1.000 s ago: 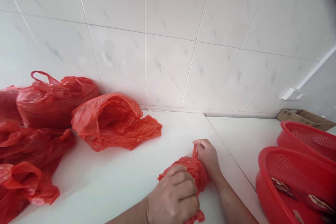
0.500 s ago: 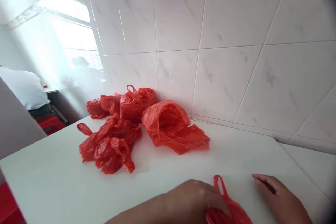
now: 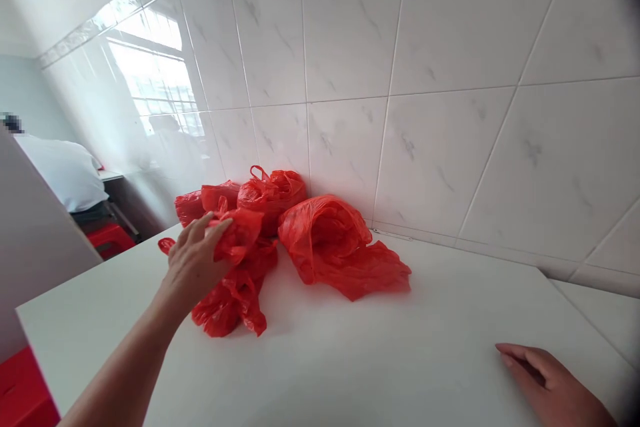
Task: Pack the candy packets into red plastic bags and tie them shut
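My left hand reaches out over the heap at the left of the table. Its thumb and fingers are closed on a crumpled red plastic bag on top of the heap. Under it lie more crumpled red plastic bags, partly hidden by the hand and wrist. At the lower right, my right hand rests on the white table. Thumb and index fingertip meet there, with nothing visible in them.
Red bag rolls stand against the tiled wall. A loosely opened red roll spreads its loose end rightward. At far left, a person in white sits on a red stool; another red stool is nearer.
My left hand has moved from the front of the table up and left to the heap, carrying the red bag. My right hand has hardly moved. The view has shifted slightly.
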